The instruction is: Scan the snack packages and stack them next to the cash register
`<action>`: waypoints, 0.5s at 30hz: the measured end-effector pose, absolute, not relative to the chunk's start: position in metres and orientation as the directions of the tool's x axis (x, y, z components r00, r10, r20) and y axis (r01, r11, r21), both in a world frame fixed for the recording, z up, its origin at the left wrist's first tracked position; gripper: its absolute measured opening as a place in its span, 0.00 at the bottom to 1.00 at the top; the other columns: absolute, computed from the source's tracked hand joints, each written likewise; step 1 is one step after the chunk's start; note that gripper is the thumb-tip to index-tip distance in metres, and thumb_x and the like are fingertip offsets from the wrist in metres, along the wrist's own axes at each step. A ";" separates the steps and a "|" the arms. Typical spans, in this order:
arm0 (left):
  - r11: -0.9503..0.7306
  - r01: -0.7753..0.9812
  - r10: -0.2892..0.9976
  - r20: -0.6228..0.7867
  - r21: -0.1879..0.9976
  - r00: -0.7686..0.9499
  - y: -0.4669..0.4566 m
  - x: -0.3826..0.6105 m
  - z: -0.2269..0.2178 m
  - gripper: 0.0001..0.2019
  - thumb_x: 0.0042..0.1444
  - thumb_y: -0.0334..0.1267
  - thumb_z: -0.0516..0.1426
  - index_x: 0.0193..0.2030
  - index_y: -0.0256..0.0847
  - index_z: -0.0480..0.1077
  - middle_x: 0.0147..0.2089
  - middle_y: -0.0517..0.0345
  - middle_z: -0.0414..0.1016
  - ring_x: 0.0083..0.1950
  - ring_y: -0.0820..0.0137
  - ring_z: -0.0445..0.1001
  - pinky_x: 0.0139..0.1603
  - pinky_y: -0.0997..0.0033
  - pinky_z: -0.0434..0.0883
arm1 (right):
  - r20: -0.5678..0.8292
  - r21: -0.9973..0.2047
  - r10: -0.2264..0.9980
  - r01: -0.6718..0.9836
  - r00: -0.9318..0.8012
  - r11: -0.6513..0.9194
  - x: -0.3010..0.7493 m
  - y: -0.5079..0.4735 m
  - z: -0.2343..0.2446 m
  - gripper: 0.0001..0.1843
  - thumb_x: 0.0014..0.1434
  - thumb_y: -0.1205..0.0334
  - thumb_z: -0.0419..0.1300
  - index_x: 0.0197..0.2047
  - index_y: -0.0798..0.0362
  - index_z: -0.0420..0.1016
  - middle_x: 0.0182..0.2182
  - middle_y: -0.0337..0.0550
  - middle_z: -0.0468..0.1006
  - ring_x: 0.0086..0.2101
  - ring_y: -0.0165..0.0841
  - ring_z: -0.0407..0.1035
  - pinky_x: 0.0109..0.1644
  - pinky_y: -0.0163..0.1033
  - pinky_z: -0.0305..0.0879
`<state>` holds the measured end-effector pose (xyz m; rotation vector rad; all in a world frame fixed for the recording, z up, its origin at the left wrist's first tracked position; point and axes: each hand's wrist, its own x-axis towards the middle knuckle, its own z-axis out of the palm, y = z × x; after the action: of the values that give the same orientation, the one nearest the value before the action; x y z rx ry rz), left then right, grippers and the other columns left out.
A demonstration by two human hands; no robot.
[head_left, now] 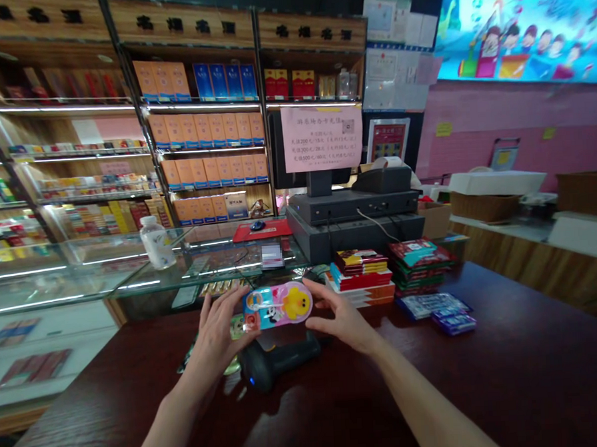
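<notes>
A pink and blue oval blister pack [277, 306] with a yellow duck on it is held up above the dark red counter [462, 388]. My left hand [219, 334] grips its left end. At the right end, my right hand [341, 318] spreads around it, thumb above and fingertips below. A black handheld barcode scanner [280, 362] lies on the counter just under the pack, between my hands. A small green item [237, 327] shows behind my left fingers, partly hidden.
Stacked colourful packets [418, 266] and flat blue packs [436, 313] lie to the right. Ahead stand a glass display case [200, 265], a water bottle [157, 243] and a black cash register [355, 214]. Shelves of boxed cartons [203, 132] fill the back wall.
</notes>
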<state>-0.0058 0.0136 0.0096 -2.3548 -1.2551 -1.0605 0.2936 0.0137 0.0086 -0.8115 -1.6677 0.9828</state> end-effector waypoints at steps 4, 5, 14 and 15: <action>-0.592 0.794 0.610 0.719 0.136 0.331 0.015 -0.006 0.007 0.34 0.56 0.47 0.63 0.67 0.48 0.56 0.65 0.46 0.71 0.66 0.55 0.69 0.73 0.37 0.48 | 0.537 -0.741 0.802 0.309 -0.261 0.597 0.291 0.011 0.004 0.40 0.54 0.63 0.70 0.68 0.40 0.63 0.66 0.44 0.68 0.61 0.42 0.66 0.63 0.49 0.66; -0.594 0.791 0.615 0.717 0.148 0.328 0.016 -0.006 0.007 0.34 0.56 0.47 0.63 0.67 0.48 0.57 0.64 0.47 0.71 0.66 0.55 0.69 0.73 0.37 0.48 | 0.566 -0.707 0.784 0.339 -0.256 0.621 0.291 0.012 0.003 0.39 0.55 0.63 0.69 0.68 0.41 0.63 0.65 0.44 0.68 0.60 0.42 0.66 0.64 0.50 0.65; -0.622 0.721 0.669 0.686 0.307 0.285 0.010 -0.002 0.014 0.33 0.54 0.46 0.65 0.65 0.48 0.60 0.63 0.49 0.72 0.65 0.55 0.71 0.73 0.37 0.49 | 0.696 -0.551 0.668 0.401 -0.262 0.732 0.296 0.010 0.009 0.34 0.58 0.54 0.69 0.66 0.42 0.68 0.66 0.46 0.67 0.65 0.46 0.61 0.70 0.56 0.56; -0.624 0.702 0.684 0.675 0.345 0.276 0.008 -0.001 0.016 0.33 0.54 0.45 0.65 0.65 0.48 0.60 0.63 0.49 0.73 0.64 0.56 0.72 0.74 0.37 0.49 | 0.690 -0.566 0.676 0.388 -0.259 0.727 0.296 0.010 0.010 0.34 0.58 0.54 0.69 0.66 0.42 0.68 0.66 0.47 0.67 0.65 0.46 0.61 0.70 0.56 0.56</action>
<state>-0.0008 0.0083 0.0164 -2.4929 -1.3532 -1.3008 0.2963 0.0097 0.0096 -0.8222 -1.8835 0.3442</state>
